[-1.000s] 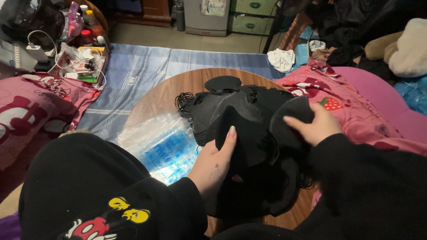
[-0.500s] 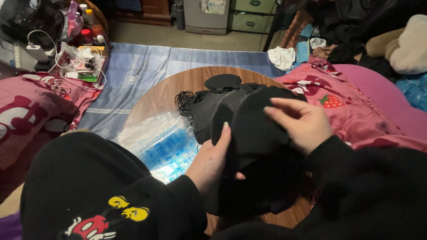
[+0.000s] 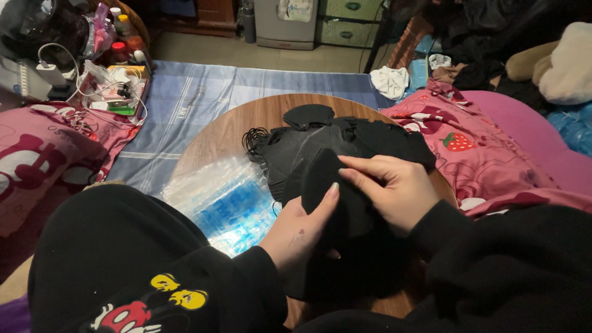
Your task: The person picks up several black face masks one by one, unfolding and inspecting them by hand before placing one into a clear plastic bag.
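Change mostly on the right side. Bringing the right hand [image 3: 394,191] in from the far right edge of the black pile [image 3: 370,139], where it was lying spread a second ago, and now laying it over one black piece [image 3: 324,176] at the near side of the pile. Pointing its fingers [image 3: 361,165] to the left, straight and close together, and pressing them on the upper part of that piece; not possible to tell where the thumb is, being hidden under the hand.

Keeping the left hand [image 3: 302,231] almost in the same place as before. Holding it open against the left side of the piece, fingers together, with the thumb [image 3: 330,194] standing up along the fabric. So now holding this one piece between both hands, and raising and folding it a little above the others, instead of only touching the pile from two sides.

Judging from this: separating a single piece from the rest, and not yet carrying it away, because its lower part is still touching the dark fabric near the body.

Leaving the pile on the round wooden bench [image 3: 240,120], with thin black loops [image 3: 254,139] sticking out at its left. Also leaving the clear plastic bag [image 3: 225,200] with blue inside just beside the left wrist, unchanged. Not touching the pink blanket [image 3: 487,145] on the right of the bench, nor the blue mat [image 3: 197,92] behind it.
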